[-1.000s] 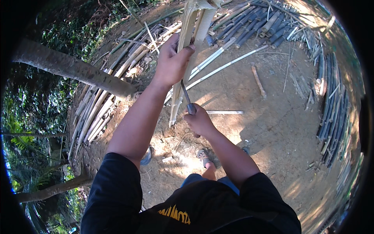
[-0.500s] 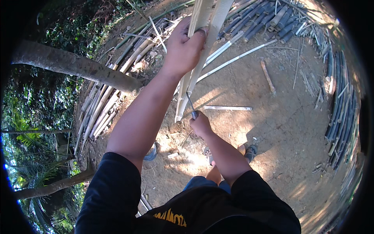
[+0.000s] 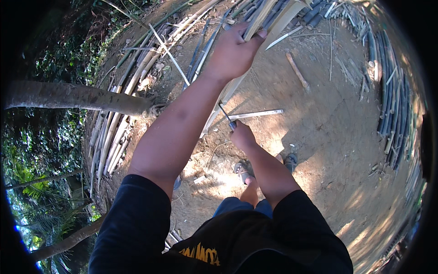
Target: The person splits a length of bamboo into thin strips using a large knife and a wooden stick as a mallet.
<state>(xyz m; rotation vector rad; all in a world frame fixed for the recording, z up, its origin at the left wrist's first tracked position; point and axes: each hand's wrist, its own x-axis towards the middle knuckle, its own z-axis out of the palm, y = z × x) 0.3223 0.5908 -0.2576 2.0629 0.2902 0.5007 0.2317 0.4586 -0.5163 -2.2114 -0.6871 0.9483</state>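
My left hand point(image 3: 233, 52) is closed around a long split bamboo piece point(image 3: 279, 23), pale on its inner face, which slants from the upper right down toward the ground. Two lengths of it show beside my thumb, and my forearm covers part of its lower stretch. In my right hand point(image 3: 243, 138) is the dark handle of a knife point(image 3: 226, 113). Its thin blade points up and left, with the tip at the lower part of the bamboo; whether it touches or cuts in, I cannot tell.
A short split strip point(image 3: 260, 113) and a brown stick point(image 3: 297, 71) lie on the dirt. Bamboo poles are piled at the left point(image 3: 119, 123) and right point(image 3: 391, 98). A tree trunk point(image 3: 77, 97) leans in from the left. My sandalled feet point(image 3: 242, 171) stand below my right arm.
My left hand has moved right with the bamboo, which now leans further right. The right hand and knife have shifted slightly up and right. The whole view has turned a little.
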